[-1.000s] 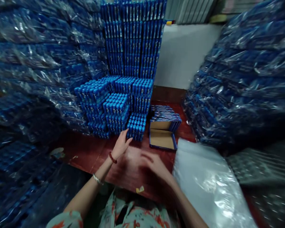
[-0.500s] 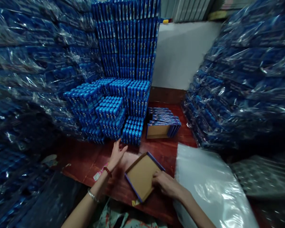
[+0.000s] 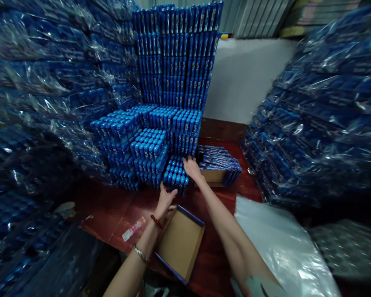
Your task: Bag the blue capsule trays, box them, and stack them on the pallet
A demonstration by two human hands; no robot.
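While an open box point(image 3: 181, 245), brown inside and blue at the rim, lay on the dark red counter point(image 3: 111, 206), both hands were at a low block of blue tubes point(image 3: 174, 176) just beyond its far edge. The left hand point(image 3: 167, 200) was near the far left corner of the box, at the near left side of the block, its thumb held wide of the fingers; whether it touched the tubes could not be told. The right hand point(image 3: 191, 167), farther beyond the box, had its fingers curved over the block's right side, but how tight they held could not be seen. A red bead bracelet point(image 3: 156, 221) and a silver bracelet point(image 3: 140, 253) circled the left arm, by the box's left edge.

Left of the box lay a pink strip point(image 3: 134, 229). Beyond it and to the left stood higher stacks of blue tubes point(image 3: 148, 142); beyond it and to the right leaned a row of nested boxes point(image 3: 221, 159). Clear plastic sheets point(image 3: 272, 243) spread to its right, past the right forearm. Shiny wrapped packs point(image 3: 324, 95) rose farther off on that side.
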